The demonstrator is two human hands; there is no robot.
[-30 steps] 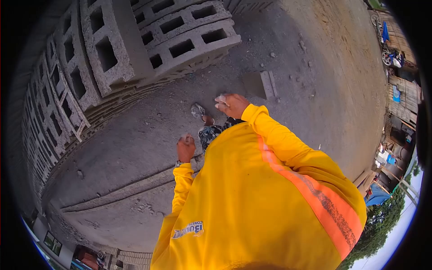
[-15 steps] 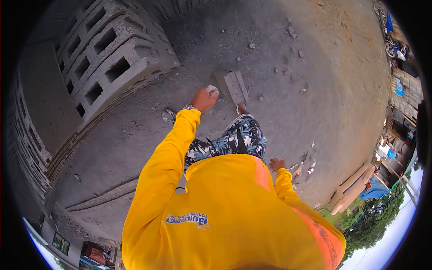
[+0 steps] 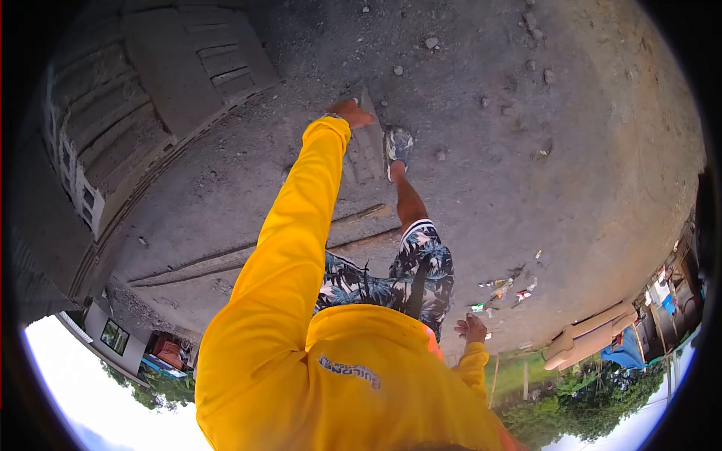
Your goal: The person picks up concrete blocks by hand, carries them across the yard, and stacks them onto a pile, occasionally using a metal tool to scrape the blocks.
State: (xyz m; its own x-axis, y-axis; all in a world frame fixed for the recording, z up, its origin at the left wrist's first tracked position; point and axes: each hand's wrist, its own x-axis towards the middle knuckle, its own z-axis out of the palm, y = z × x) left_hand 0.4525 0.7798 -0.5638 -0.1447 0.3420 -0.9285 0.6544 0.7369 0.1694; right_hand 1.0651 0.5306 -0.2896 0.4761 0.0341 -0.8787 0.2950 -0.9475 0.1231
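My left arm reaches forward and down, and my left hand (image 3: 352,113) is at the far end of a grey concrete block (image 3: 368,146). Its fingers are closed on the block's edge, with the thumb towards the right; the fingertips are partly hidden. The block lies along the left side of my shoe (image 3: 398,143) and looks dim and slightly blurred. Lower right, my right hand (image 3: 471,328) hangs beside my patterned shorts (image 3: 425,263). Its fingers are loosely bent and apart, with nothing seen in them.
Stacked concrete blocks (image 3: 113,120) stand at the left. Long boards or strips (image 3: 203,264) lie across the ground behind the block. Small stones (image 3: 432,43) dot the dirt ahead, and litter (image 3: 500,289) lies to the right. A tan couch-like object (image 3: 587,334) stands farther off.
My left hand has moved forward and taken hold of the block. The block now shows left of my shoe, which has come into view. My view has turned, and my right hand hangs lower in it.
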